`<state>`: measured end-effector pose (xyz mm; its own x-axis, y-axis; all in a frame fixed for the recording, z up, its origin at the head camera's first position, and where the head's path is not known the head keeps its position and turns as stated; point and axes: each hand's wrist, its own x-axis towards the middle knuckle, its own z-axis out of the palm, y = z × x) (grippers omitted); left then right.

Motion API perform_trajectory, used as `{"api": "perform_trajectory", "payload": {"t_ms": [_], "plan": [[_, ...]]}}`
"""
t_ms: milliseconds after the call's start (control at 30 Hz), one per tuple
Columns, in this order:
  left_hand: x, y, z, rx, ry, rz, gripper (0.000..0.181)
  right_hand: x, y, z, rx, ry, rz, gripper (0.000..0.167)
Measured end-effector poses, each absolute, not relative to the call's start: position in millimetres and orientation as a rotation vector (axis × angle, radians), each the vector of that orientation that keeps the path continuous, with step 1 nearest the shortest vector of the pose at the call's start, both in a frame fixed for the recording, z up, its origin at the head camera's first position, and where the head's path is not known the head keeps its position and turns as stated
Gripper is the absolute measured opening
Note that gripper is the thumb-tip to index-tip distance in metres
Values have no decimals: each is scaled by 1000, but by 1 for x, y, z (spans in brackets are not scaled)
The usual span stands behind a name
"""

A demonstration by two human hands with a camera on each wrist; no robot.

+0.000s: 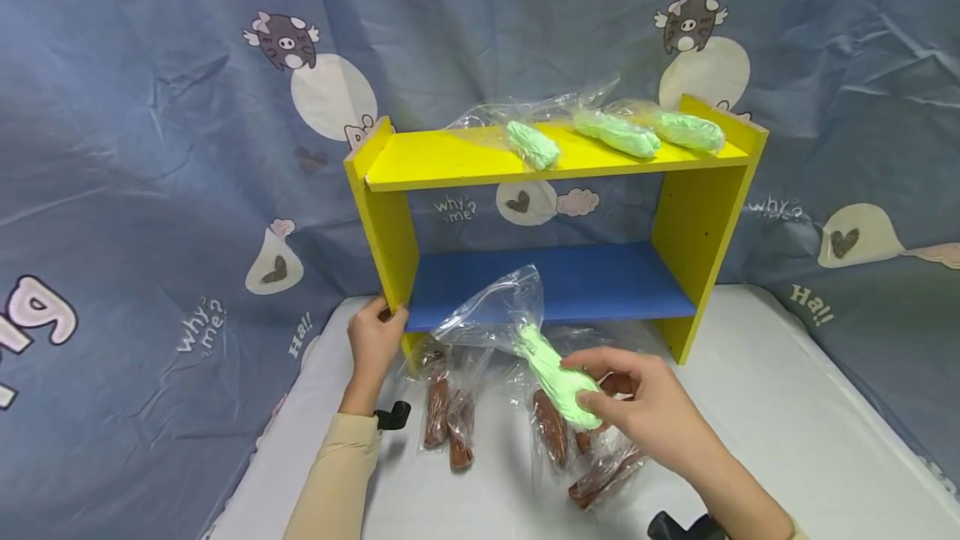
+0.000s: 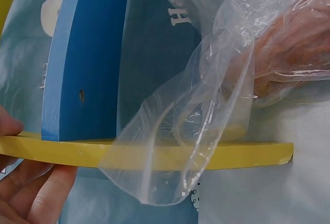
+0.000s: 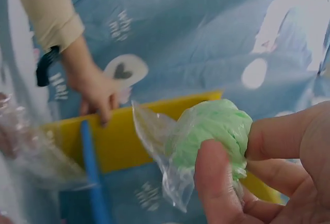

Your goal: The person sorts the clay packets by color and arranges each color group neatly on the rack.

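Note:
My right hand (image 1: 637, 402) pinches a light green bundle (image 1: 558, 377) in a clear plastic bag, held up in front of the shelf's lower opening; the bag's loose end points up and left. In the right wrist view the green bundle (image 3: 211, 136) sits between thumb and fingers. My left hand (image 1: 375, 340) grips the left side panel of the yellow and blue shelf (image 1: 386, 232), near the blue board. The left wrist view has the fingers (image 2: 51, 193) curled round the yellow panel (image 2: 154, 154). Three bagged green bundles (image 1: 615, 133) lie on the yellow top board.
Several brown bundles in clear bags (image 1: 437, 407) lie on the white table (image 1: 787, 407), under and in front of the shelf, between my hands. A blue printed cloth (image 1: 187, 107) hangs behind and at both sides. The blue lower board (image 1: 600, 277) spans the side panels.

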<state>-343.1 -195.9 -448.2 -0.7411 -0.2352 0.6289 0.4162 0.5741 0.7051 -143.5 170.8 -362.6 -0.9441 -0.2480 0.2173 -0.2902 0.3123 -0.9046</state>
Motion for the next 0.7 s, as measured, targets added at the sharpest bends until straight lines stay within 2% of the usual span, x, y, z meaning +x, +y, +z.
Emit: {"api": "perform_trajectory", "payload": {"t_ms": [367, 700], "plan": [[-343, -196, -449, -134, -2092, -1175, 9, -136, 160, -295, 728, -2371, 1512, 35], [-342, -196, -448, -167, -2094, -1164, 10, -167, 143, -236, 929, -2152, 1384, 38]]}}
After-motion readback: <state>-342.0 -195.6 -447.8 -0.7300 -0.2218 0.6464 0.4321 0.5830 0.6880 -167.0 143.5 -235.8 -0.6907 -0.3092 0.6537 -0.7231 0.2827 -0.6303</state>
